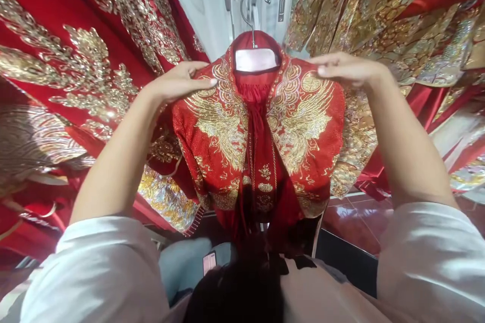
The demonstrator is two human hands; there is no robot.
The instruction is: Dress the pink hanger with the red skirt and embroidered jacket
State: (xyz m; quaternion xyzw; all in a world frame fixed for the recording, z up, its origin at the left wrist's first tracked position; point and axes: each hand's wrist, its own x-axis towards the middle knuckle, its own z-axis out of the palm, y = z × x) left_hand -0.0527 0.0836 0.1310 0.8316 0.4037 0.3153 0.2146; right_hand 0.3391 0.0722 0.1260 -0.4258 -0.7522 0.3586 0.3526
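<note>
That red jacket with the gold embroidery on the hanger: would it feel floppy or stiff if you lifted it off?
The red jacket probably drapes softly, since its hem hangs in folds. The dense gold embroidery likely stiffens the front panels and adds weight. It may swing on the hanger.

A red jacket [261,136] thick with gold phoenix embroidery hangs upright from a metal hanger [252,15], front facing the camera. Its front is open down the middle, showing red lining and a white label at the collar. Both shoulders are touched by hands, and its hem falls into shadow below.
</note>
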